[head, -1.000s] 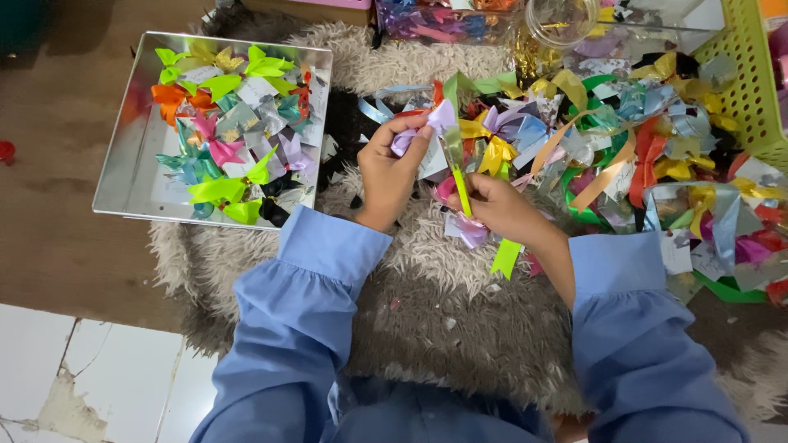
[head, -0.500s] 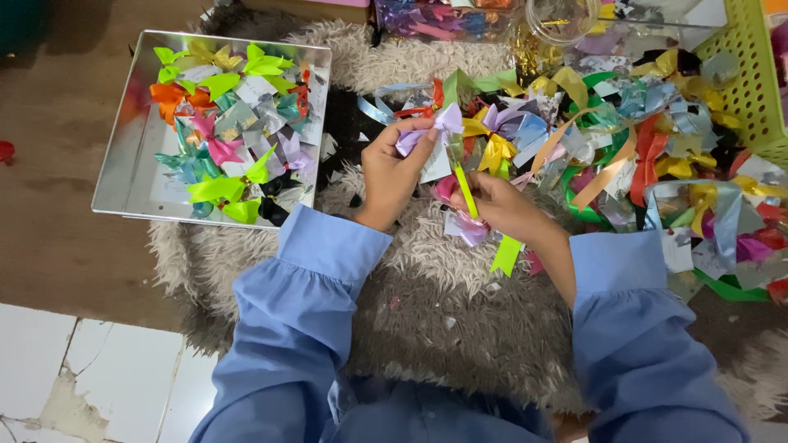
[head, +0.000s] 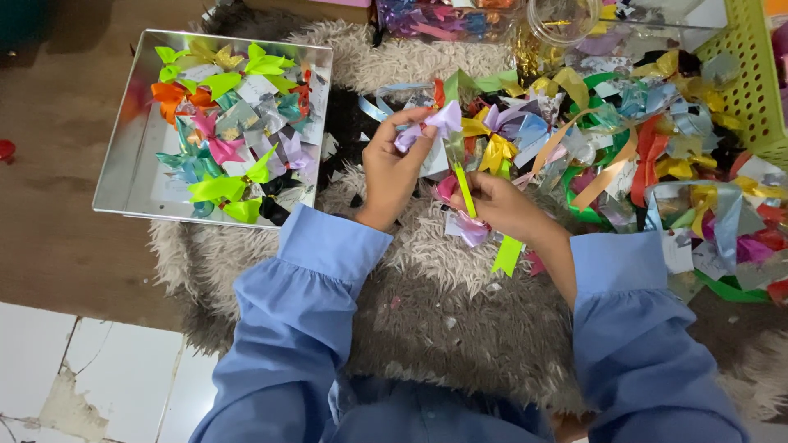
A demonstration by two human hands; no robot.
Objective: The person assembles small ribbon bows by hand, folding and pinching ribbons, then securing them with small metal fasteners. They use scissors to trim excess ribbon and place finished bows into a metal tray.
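lilac ribbon bow | left hand pinching it | right hand clamped on green ribbon strip

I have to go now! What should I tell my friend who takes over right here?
Left hand: fingers pinch a lilac ribbon bow.
Right hand: holds a lime green ribbon strip that runs up toward the bow.
Both hands are over the shaggy grey rug.
Done: many finished bows lie in the silver tray on the left.
Left: a big heap of loose ribbons on the right, beside the green basket.
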